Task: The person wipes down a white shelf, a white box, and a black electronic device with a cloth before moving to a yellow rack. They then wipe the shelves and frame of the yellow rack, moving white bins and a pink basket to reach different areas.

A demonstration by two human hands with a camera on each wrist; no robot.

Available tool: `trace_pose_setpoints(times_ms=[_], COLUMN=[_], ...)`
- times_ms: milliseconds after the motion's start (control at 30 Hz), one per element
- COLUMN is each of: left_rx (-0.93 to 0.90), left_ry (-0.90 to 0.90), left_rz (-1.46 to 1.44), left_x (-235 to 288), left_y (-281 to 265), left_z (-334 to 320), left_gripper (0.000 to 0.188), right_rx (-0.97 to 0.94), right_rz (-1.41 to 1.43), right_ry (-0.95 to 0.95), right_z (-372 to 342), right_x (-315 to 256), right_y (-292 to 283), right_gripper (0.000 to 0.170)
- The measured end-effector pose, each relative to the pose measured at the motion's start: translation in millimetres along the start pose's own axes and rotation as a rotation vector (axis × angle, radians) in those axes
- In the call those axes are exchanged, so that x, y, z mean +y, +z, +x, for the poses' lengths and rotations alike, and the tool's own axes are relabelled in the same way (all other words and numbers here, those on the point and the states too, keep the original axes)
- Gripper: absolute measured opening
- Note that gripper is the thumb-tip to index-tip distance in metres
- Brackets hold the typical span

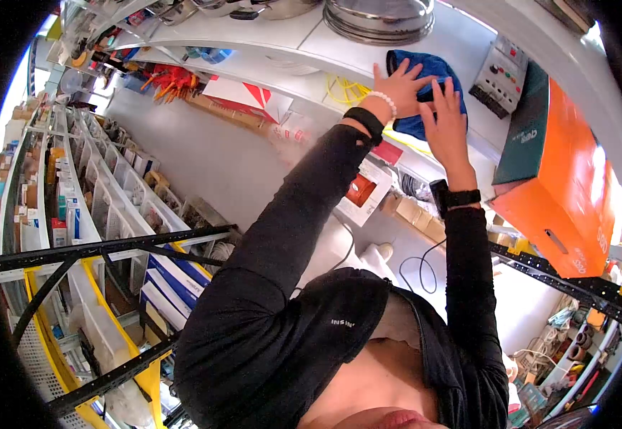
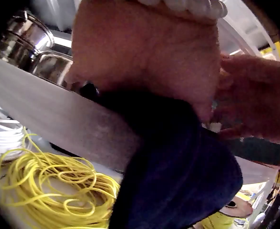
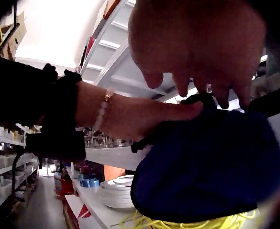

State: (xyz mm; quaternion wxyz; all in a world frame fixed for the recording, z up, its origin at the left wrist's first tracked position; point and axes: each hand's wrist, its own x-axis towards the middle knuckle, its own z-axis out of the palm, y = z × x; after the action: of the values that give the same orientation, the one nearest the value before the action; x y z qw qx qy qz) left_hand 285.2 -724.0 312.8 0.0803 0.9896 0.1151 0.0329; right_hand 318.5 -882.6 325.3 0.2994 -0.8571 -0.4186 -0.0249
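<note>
A blue cloth piece with dark edging (image 1: 425, 66) lies over the front of a white shelf (image 1: 461, 28), part of it hanging past the edge. My left hand (image 1: 400, 87), with a beaded bracelet, rests on the cloth with its fingers spread. Beside it, my right hand (image 1: 446, 129) reaches over the cloth's right side, fingers straight. In the right wrist view, the left thumb lies along the top of the blue cloth (image 3: 211, 167), and the right fingertips come down right at its upper edge. The left palm hides part of the cloth in the left wrist view.
Stacked metal rings (image 1: 379, 21) stand behind the cloth. To the right are a grey control box with buttons (image 1: 500, 75) and a large orange carton (image 1: 568, 179). Coiled yellow cable (image 2: 59, 186) and white coils (image 2: 4, 133) sit on the shelf below.
</note>
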Motion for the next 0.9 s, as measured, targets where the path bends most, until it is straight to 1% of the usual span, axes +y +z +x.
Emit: trace_pose_setpoints(times_ms=[33, 100, 167, 267, 300, 400, 500, 533, 600, 667, 733, 800, 867, 900], left_rx=[-0.01, -0.023, 0.017, 0.009, 0.025, 0.028, 0.072, 0.074, 0.22, 0.249, 0.211, 0.227, 0.17, 0.188], left_ry=[-0.034, -0.1, -0.137, -0.166, -0.173, -0.194, -0.216, -0.209, -0.168, -0.102, -0.002, 0.124, 0.318, 0.421], left_rz=[-0.004, -0.025, 0.024, 0.048, 0.054, 0.054, 0.043, 0.026, 0.068, 0.118, 0.062, -0.09, -0.254, -0.37], left_x=[-10.0, -38.8, -76.4, -135.8, -156.7, -212.6, -239.8, -238.9, -231.8, -202.1, -160.2, -116.1, -79.9, -65.8], left_y=[-10.2, -25.1, -23.8, -36.3, -37.4, -45.2, -51.2, -54.5, -33.0, -26.7, -27.0, -20.4, -21.0, -17.3], left_z=[-4.7, -16.9, -23.4, -35.4, -38.6, -44.0, -48.7, -49.1, -50.8, -52.9, -55.1, -50.3, -35.1, -23.4], left_gripper=[0.071, 0.075, 0.081, 0.081, 0.082, 0.081, 0.077, 0.075, 0.073, 0.08, 0.085, 0.087, 0.084, 0.08], right_rx=[-0.035, -0.071, -0.107, -0.068, -0.015, -0.013, -0.023, -0.033, -0.055, -0.029, 0.011, 0.065, 0.103, 0.116], right_rz=[-0.066, -0.152, -0.176, -0.174, -0.158, -0.131, -0.061, -0.046, 0.029, 0.003, -0.052, -0.143, -0.204, -0.18], right_ry=[0.005, 0.037, 0.022, -0.019, -0.038, -0.083, -0.148, -0.165, -0.204, -0.152, -0.085, 0.0, 0.132, 0.219], right_z=[9.1, 25.0, 41.5, 66.9, 75.1, 104.5, 123.5, 123.0, 116.7, 99.7, 80.1, 57.6, 34.3, 26.8], right_x=[-2.4, -19.4, -46.5, -87.2, -99.2, -135.6, -146.0, -144.3, -130.6, -115.5, -90.9, -62.6, -32.3, -20.4], right_y=[14.4, 36.0, 51.9, 88.6, 103.5, 131.1, 144.8, 139.9, 126.3, 108.6, 91.3, 69.9, 48.3, 35.5], right_gripper=[0.063, 0.066, 0.071, 0.066, 0.063, 0.064, 0.06, 0.056, 0.059, 0.061, 0.062, 0.062, 0.057, 0.055])
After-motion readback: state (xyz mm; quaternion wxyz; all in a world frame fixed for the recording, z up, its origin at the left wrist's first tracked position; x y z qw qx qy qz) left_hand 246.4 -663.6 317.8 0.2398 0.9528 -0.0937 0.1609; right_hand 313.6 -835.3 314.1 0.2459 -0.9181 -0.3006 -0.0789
